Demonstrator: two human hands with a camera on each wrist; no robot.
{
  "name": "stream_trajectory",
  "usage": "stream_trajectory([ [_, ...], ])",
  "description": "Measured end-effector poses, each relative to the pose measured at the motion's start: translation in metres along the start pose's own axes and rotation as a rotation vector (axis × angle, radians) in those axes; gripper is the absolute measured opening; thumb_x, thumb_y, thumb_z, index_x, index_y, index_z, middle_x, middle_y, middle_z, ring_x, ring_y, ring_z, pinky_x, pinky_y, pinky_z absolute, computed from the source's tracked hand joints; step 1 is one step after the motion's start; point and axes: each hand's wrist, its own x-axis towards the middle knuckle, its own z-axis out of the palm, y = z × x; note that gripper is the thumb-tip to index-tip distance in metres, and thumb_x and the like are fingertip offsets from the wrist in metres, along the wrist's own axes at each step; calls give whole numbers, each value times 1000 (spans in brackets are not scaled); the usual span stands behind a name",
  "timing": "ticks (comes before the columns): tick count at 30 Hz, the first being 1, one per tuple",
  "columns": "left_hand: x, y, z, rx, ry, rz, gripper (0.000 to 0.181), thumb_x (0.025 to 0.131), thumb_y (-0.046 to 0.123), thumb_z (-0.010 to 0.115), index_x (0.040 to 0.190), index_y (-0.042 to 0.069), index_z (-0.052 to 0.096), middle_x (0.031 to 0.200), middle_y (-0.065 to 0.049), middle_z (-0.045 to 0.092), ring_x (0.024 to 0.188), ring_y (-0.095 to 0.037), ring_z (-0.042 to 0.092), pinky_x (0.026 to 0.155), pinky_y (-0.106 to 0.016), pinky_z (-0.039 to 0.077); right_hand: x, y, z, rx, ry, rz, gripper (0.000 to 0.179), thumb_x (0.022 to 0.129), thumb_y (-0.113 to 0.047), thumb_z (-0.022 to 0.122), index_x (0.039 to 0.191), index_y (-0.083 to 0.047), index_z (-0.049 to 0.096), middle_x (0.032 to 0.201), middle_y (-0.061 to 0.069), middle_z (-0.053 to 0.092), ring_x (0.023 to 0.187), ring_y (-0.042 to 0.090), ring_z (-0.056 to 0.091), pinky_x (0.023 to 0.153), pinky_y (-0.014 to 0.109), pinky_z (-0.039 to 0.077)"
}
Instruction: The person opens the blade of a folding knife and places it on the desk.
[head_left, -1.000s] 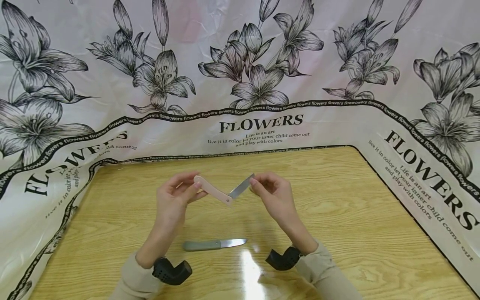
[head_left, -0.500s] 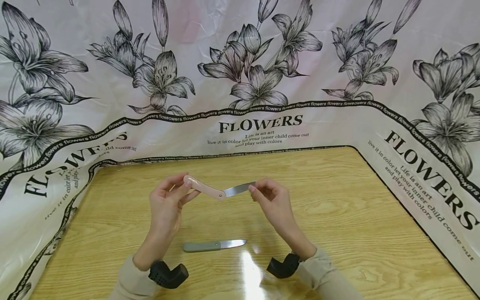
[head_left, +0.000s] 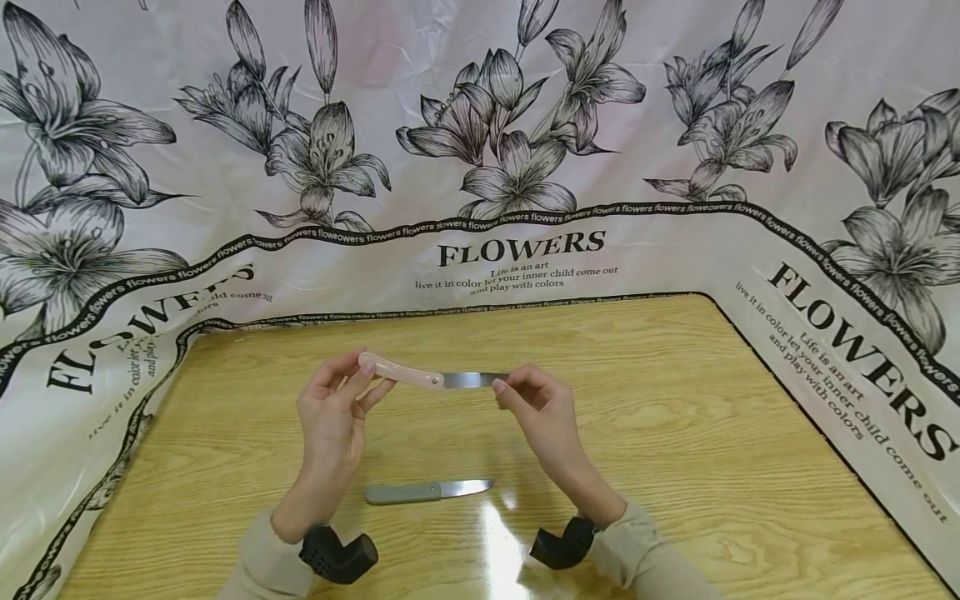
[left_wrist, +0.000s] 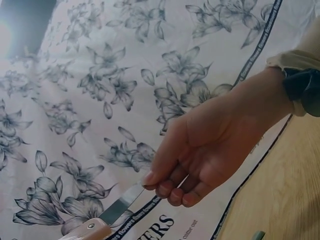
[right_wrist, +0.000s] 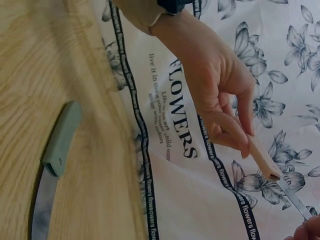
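Observation:
A folding knife with a pale pink handle [head_left: 405,373] is held above the table, its blade [head_left: 468,380] swung out nearly in line with the handle. My left hand [head_left: 333,417] pinches the handle's far end between thumb and fingers. The blade's tip end is pinched by my right hand [head_left: 543,417], and part of that tip is hidden. In the left wrist view the right hand [left_wrist: 205,145] grips the blade [left_wrist: 120,207]. The right wrist view shows the left hand [right_wrist: 217,85] on the pink handle [right_wrist: 262,157].
A second folding knife with a grey-green handle [head_left: 405,493] lies unfolded on the wooden table [head_left: 712,467], nearer the body, its blade [head_left: 465,487] to the right. A white flower-printed sheet [head_left: 360,275] lines the table's back and sides. Black devices [head_left: 339,557] sit at both wrists.
The blade has swung further out from the handle, from a V shape to nearly straight. My left hand has shifted slightly left, while the grey-green knife stays put.

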Motion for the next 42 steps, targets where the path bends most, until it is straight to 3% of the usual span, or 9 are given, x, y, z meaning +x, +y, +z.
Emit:
stream_trajectory([
  [8,-2,-3,2,-32,74,-40,19,93,-15,57,93,1,68,98,-13,56,91,-21,67,81,-37,58,-4,5,8,90,41,21,12,93,2,66,87,11,60,78,5,62,72,16,60,70,25,53],
  [16,-6,-5,3,-64,113,-29,15,92,-15,58,94,-2,66,95,-13,55,87,-22,67,81,-39,57,-4,7,11,119,62,23,14,94,1,65,88,12,59,78,5,62,73,20,61,72,26,54],
  [23,-5,-4,-3,3,64,-16,16,92,-16,57,94,-1,62,96,-13,54,91,-22,67,84,-38,57,0,6,9,101,48,60,14,95,-2,65,89,10,60,79,14,62,72,18,60,75,27,54],
  [27,-4,-2,-10,60,9,-20,16,91,-17,58,94,-1,62,95,-13,52,92,-21,67,86,-40,56,2,7,8,103,49,84,16,95,-5,66,89,9,60,79,10,62,72,18,60,76,27,54],
  [34,-1,2,-25,151,-73,-95,16,90,-14,62,93,1,65,96,-12,56,85,-22,70,85,-40,57,4,10,5,81,37,145,17,95,-7,67,90,8,62,77,5,62,70,17,61,72,29,56],
  [42,2,0,-45,313,-81,-206,10,92,-12,62,98,-4,60,97,-14,56,84,-22,71,86,-38,57,5,17,0,6,-39,294,17,96,-7,65,94,10,69,78,7,64,68,17,61,69,31,58],
])
